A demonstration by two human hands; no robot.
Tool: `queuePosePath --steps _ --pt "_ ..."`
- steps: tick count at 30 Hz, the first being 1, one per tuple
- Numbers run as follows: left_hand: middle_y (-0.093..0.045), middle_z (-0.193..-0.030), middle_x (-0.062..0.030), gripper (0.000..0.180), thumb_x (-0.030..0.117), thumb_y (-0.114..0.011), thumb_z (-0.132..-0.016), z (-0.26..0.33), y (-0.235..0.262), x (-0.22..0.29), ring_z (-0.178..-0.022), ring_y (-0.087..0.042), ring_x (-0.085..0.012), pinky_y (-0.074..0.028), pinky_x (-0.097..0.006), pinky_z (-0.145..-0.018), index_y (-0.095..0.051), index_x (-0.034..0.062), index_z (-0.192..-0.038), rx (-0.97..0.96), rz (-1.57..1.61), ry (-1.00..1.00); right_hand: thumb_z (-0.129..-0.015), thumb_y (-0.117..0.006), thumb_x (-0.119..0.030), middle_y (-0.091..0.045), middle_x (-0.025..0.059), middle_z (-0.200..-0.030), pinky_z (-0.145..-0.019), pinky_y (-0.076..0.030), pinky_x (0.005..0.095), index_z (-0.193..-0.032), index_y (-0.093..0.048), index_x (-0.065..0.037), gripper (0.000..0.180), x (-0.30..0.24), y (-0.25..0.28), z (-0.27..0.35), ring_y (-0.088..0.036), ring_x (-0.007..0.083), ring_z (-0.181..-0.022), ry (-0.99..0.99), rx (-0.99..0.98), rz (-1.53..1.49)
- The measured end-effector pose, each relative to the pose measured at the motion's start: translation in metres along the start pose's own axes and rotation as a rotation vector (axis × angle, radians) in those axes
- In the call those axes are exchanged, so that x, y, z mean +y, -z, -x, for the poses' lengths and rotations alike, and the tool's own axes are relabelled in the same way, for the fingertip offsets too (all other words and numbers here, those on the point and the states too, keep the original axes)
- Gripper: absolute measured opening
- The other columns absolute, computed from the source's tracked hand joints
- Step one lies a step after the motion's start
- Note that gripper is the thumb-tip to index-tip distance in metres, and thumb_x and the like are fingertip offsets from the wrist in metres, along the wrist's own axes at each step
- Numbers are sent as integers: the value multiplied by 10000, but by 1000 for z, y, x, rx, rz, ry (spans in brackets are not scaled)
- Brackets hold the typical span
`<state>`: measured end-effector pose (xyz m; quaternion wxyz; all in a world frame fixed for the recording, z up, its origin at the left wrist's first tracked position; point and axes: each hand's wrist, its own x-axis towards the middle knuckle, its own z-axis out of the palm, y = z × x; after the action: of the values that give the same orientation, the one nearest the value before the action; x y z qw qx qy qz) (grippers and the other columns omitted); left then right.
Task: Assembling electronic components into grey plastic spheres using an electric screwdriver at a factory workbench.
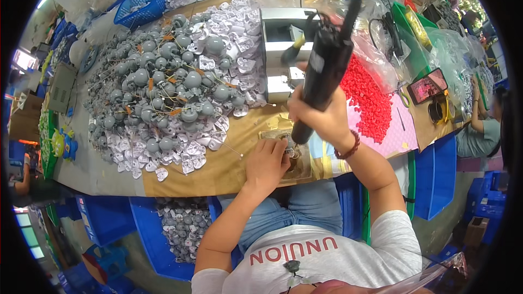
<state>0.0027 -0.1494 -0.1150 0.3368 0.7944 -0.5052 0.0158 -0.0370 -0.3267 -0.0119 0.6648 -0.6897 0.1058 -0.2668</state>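
Note:
My right hand (pixel 321 114) is wrapped round a black cylindrical hand tool (pixel 325 65), which looks like an electric screwdriver. A thick black cord or rod runs up from its top. The tool is tilted, its lower end just above the work spot. Below it my left hand (pixel 267 166) rests on the table with its fingers pinched at a small grey part (pixel 291 151). That part sits on a worn fixture plate (pixel 299 173) near the table's front edge. My left fingers partly cover the part, so its exact kind is hidden.
Left of my hands lies a heap of grey round parts with thin wires (pixel 163 76) over white plastic pieces (pixel 239 32). Red small parts (pixel 362 98) lie at the right, near a phone (pixel 427 86). A white open box (pixel 272 54) stands ahead. Blue bins (pixel 158 239) sit below the edge.

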Motion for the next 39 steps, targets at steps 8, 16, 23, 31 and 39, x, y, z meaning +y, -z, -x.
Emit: queuePosePath --steps 8,16,23,31,39 --pt "-628 -953 -34 362 148 -748 -762 1 -3 -1 -954 -624 -248 -543 -390 -719 -659 107 -1111 -11 -45 4 -845 -661 126 -629 86 -814 -645 -520 288 -1403 -329 -15 664 16 -6 28 -635 146 -699 131 -91 -19" --pt "-617 -946 -27 334 136 -744 -754 -1 -3 -1 -945 -618 -250 -537 -386 -715 -641 127 -1072 31 -40 -2 -857 -670 120 -637 107 -839 -656 -504 282 -1421 -313 -24 683 23 -1 34 -626 145 -726 247 -165 42" --pt "-587 -936 -43 279 125 -740 -742 0 -2 -3 -928 -598 -272 -524 -403 -705 -590 115 -978 0 15 2 -808 -771 -1 -662 44 -844 -682 -510 291 -1032 -602 -23 282 22 -8 43 -623 129 -733 215 -106 140" --pt "-568 -927 -55 323 107 -764 -701 -4 1 -2 -918 -586 -287 -525 -412 -709 -567 106 -957 -9 83 29 -799 -782 -12 -667 29 -862 -709 -524 297 -989 -660 -34 227 43 -3 60 -631 130 -759 -243 -234 -145" --pt "-573 -947 -75 359 112 -772 -694 -3 1 0 -963 -576 -312 -531 -420 -731 -563 75 -983 -25 99 31 -766 -844 -107 -691 57 -992 -813 -540 310 -1094 -638 -38 393 55 1 67 -660 138 -865 55 -237 211"
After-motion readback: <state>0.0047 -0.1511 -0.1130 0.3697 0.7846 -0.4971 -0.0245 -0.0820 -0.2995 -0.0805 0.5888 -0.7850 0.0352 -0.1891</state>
